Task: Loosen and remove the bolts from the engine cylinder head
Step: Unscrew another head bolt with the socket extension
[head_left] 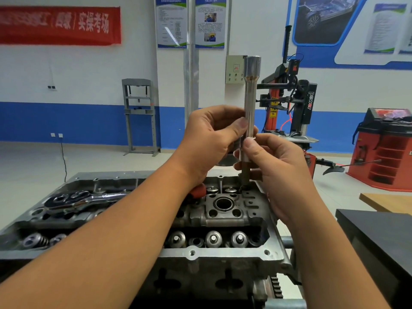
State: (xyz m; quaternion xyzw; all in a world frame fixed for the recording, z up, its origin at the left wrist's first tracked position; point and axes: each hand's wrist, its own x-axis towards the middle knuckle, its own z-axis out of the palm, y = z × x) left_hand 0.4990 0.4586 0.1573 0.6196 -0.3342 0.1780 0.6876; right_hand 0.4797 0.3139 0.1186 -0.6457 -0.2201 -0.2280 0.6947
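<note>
Head view: the cylinder head (225, 214) is lying low in the frame's centre, with a long socket extension (249, 112) standing upright on a bolt (245, 187) at its far edge.
Left hand (211, 139): pinching the extension mid-shaft.
Right hand (274, 166): gripping it lower down.
Ratchet (87, 198): resting idle at lower left.
Risk: the tall extension may be tilting off the bolt — rounding it.
Writing: "power" on the tyre machine (310, 101), right of centre; the red banner (60, 24) at upper left is carrying Chinese characters.

"power" on tyre machine (310, 101), banner (60, 25) apparently "实操考场"

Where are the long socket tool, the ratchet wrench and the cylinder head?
long socket tool (249, 103), head view, middle of shaft.
ratchet wrench (98, 198), head view, chrome handle.
cylinder head (214, 253), head view, near rim.
</note>
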